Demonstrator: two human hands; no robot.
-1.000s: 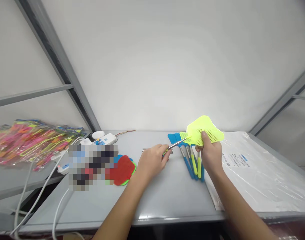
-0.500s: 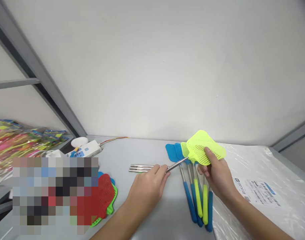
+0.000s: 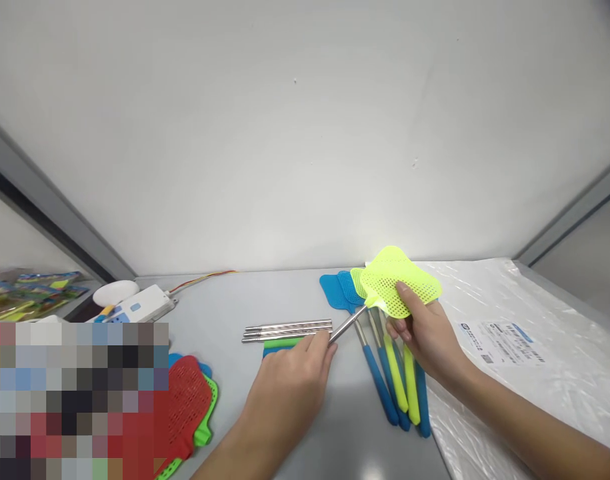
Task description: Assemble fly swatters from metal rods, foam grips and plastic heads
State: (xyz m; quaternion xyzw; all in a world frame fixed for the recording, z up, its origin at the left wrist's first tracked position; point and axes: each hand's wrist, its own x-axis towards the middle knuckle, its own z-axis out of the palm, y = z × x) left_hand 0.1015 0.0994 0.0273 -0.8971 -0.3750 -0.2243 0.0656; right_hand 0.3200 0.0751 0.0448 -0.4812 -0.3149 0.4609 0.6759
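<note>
My right hand [image 3: 429,333] pinches a yellow-green fly swatter head [image 3: 399,283], thumb on its perforated face. A thin metal rod [image 3: 349,323] meets the neck of that head, and my left hand [image 3: 297,373] is closed round the rod's lower part. Below the right hand lie several fly swatters with metal shafts and blue handles [image 3: 379,387] or yellow handles [image 3: 411,390]; their blue heads [image 3: 335,291] fan out behind. Several loose metal rods [image 3: 285,328] lie by my left hand, beside a green tube [image 3: 282,343] and a blue one that my hand partly covers.
At left, a red swatter head [image 3: 185,400] lies over green and blue ones, partly behind a pixelated area. A white power strip [image 3: 147,305] and a white oval object [image 3: 115,293] stand behind. Labelled plastic wrapping [image 3: 485,287] covers the right side. A wall [image 3: 305,167] rises behind.
The view has shifted, so most things sit further left and slightly higher. Both hands keep their hold on the rod and the yellow-green head, whose neck still meets the rod's end.
</note>
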